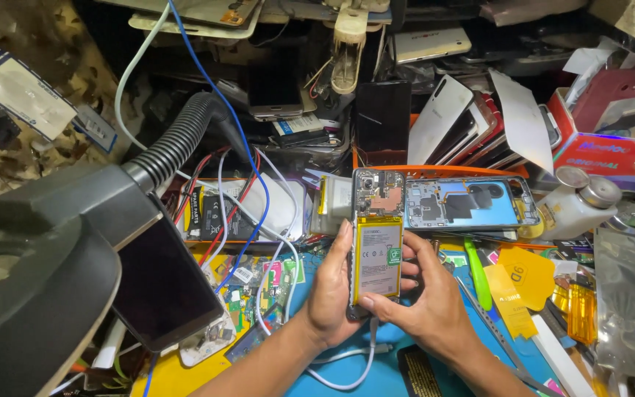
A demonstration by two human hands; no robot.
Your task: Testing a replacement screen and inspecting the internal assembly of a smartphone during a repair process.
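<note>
The left hand [330,298] and right hand [424,305] grip the opened black phone with yellow battery [376,254], fingers closed around it; I think hard pressing may bend the battery.

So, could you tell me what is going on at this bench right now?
A person holds an opened phone upright in both hands, back cover off, so the yellow-edged battery and the circuit board above it show. The left hand grips its left edge; the right hand cups the lower right side, thumb on the battery's lower end. A second opened phone lies just behind, among cables and spare parts on the crowded bench.
</note>
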